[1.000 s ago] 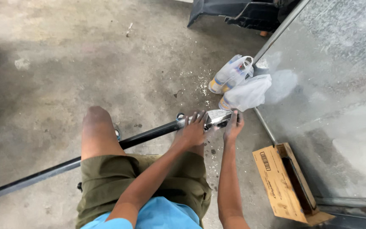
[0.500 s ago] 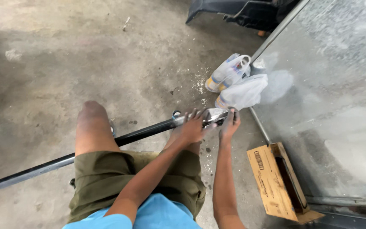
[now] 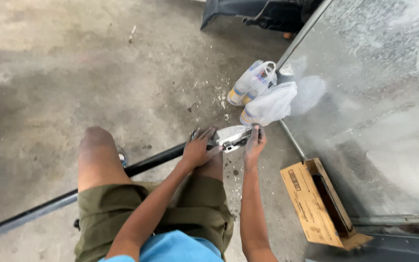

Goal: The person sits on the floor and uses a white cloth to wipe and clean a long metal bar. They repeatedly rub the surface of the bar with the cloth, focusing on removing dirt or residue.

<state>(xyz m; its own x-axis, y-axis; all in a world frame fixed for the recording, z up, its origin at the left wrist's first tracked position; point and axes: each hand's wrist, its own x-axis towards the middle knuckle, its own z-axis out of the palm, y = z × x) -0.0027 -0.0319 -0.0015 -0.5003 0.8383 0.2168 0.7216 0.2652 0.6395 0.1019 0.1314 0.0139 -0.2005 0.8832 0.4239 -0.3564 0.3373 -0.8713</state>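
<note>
At the frame's centre, the left hand (image 3: 197,148) clamps the long black bar (image 3: 98,182), seemingly stiff and heavy, best gripped near its end, while the right hand (image 3: 254,144) pinches its shiny metal fitting (image 3: 232,136).

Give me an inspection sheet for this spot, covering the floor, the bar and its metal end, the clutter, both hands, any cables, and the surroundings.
Surface: bare concrete floor, stained, with white flecks near the bags.
Job's things: long dark bar lying across the knees; shiny metal end piece at its tip.
Clutter: two plastic bags with bottles; open cardboard box on the floor.
Hands: left hand grips the bar near the end piece; right hand touches the end piece.
Cables: nothing seen.
Surroundings: large dusty panel to the right; dark object at the top.
</note>
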